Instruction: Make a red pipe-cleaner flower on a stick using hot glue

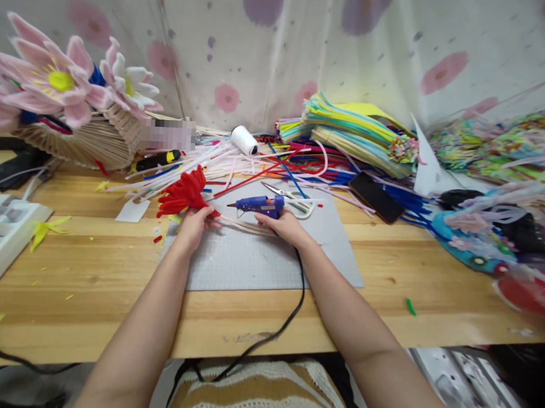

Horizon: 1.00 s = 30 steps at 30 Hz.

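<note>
While the red fuzzy flower [184,192] is gripped at its base by the left hand [197,224], a blue glue gun [260,204] is held by the right hand [286,226]. The left fingers are closed around the narrow red part just below the petals, and the right fingers are wrapped about the gun's handle. The flower is held above the left edge of a grey cutting mat [251,267], with its petals turned up and to the left. The gun's nozzle is pointed leftward, near the flower's base but apart from it. Pale stems [240,225] are stretched from the flower toward the right hand — whether they are touched by it cannot be told. From beneath that hand a black cord [303,288] is trailed over the mat and off the tabletop's [113,281] front edge.

Behind the gun, scissors [280,191] are laid on the mat, partly covered by it. Farther back, a white spool [243,140] is tipped over among loose coloured strips, and a thick multicoloured bundle [353,132] is piled to its right. A dark phone [376,198] is set beside the mat's far right corner. On the left, large pink flowers [60,80] are massed — yellow scraps [45,233] are scattered nearer the front.
</note>
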Available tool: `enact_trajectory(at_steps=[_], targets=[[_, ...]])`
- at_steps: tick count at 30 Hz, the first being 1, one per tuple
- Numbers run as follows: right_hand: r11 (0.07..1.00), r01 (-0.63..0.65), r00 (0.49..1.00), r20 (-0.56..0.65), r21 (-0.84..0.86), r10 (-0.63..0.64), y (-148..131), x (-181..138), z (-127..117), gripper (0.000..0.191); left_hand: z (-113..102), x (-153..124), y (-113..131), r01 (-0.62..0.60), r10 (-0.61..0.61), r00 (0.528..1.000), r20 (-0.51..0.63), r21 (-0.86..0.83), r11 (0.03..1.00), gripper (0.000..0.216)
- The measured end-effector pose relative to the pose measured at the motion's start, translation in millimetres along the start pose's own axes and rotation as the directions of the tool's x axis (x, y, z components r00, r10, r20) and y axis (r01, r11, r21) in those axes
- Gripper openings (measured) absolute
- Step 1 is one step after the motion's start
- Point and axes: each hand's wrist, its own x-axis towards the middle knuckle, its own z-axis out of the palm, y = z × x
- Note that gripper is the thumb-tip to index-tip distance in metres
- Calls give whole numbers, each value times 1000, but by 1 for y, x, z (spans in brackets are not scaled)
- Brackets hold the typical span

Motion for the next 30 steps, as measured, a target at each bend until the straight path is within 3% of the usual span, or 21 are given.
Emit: enact_trajectory(at_steps=[5, 15, 21, 25, 30], targets=[[994, -19, 999, -38, 112, 24, 1, 2, 4, 36, -4, -2, 5, 10, -10, 1000, 0, 19, 1000, 15], [993, 0, 1000, -1, 115, 0, 7, 3, 4, 38, -10, -3, 6, 9, -11, 1000, 15, 137, 991, 20], [991, -27, 999, 37, 130, 23, -3, -1, 1, 38, -15, -2, 8, 26, -26, 1000, 16, -22, 999, 27], [994, -87, 995, 45, 67, 84, -8, 3, -4, 41, -19, -1, 9, 42, -41, 999, 21, -73, 996, 29], [996, -30, 991, 126, -84, 41, -21, 8, -12, 42, -19, -2, 10, 47, -47, 998, 33, -25, 999, 35]])
